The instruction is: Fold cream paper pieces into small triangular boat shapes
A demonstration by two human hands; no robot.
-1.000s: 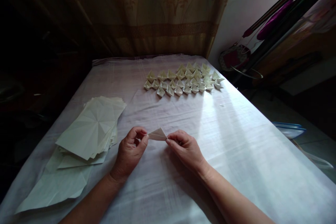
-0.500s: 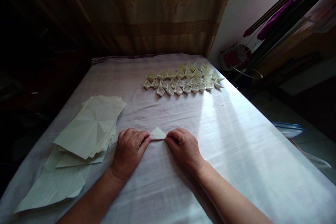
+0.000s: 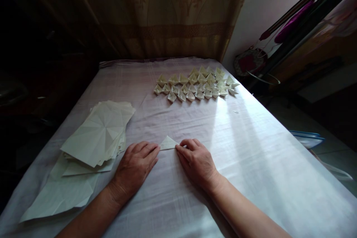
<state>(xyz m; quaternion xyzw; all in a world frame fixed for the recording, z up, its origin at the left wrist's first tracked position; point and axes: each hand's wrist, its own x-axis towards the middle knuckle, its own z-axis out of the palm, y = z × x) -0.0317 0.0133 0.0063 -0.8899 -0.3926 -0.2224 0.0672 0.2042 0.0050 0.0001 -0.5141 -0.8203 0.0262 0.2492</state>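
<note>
A small piece of white paper (image 3: 167,142), folded into a triangle with its point facing away, lies on the cloth between my hands. My left hand (image 3: 138,161) rests low over the triangle's left corner, its fingers together and pressing that corner against the cloth. At the opposite corner, my right hand (image 3: 196,160) has its thumb and fingers closed on the paper. Farther back stand several small folded paper boats (image 3: 191,96), set in close rows. Left of my left hand is a stack of creased paper sheets (image 3: 97,134).
A pale checked cloth (image 3: 156,200) covers the table. Under the stack, a larger loose sheet (image 3: 61,197) reaches toward the near left. Behind the table hangs a patterned curtain (image 3: 167,11). A blue-rimmed item (image 3: 306,137) sits below the right edge.
My left hand has flattened, with its thumb drawn back from the paper's corner. My right hand keeps its place at the other corner. The view has shifted slightly.
</note>
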